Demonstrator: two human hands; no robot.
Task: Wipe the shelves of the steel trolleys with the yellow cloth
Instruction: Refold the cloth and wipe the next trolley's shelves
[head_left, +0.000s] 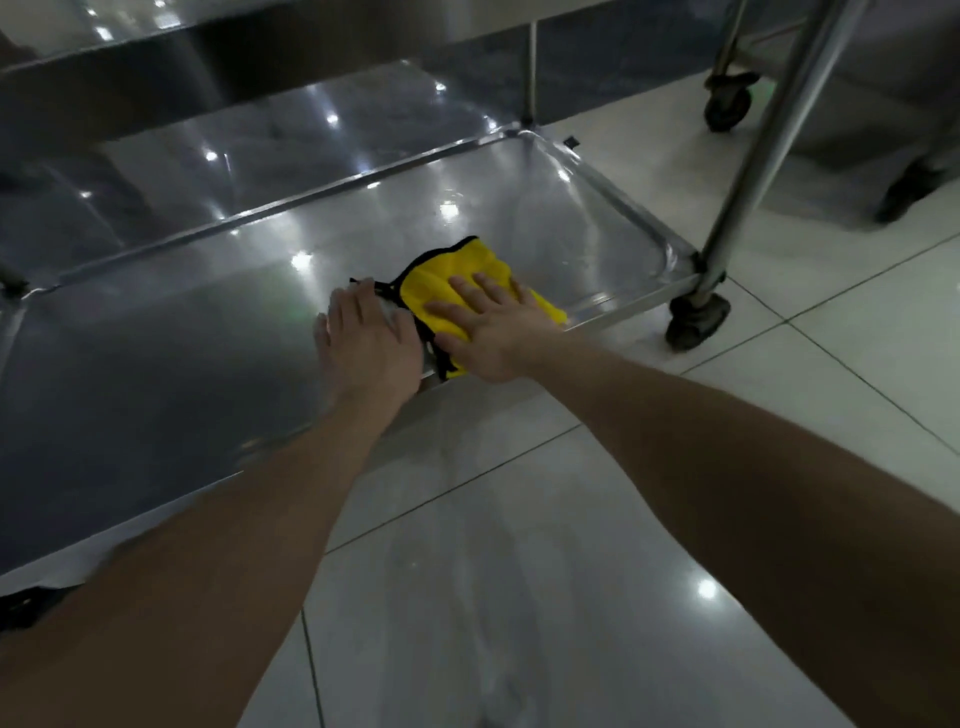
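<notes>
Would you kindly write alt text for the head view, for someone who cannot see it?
A right hand presses a yellow cloth flat on a steel trolley's bottom shelf; the left hand rests beside it.

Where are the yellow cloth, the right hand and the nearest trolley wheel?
yellow cloth (467, 260), head view, bare yellow upper part
right hand (493, 338), head view, back of the hand
trolley wheel (696, 318), head view, middle of the dark caster

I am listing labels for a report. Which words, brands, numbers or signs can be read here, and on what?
None can be read.
The yellow cloth with black edging and the steel trolley shelf show no writing.
A small dark tag by the shelf's far corner is too small to read.
</notes>
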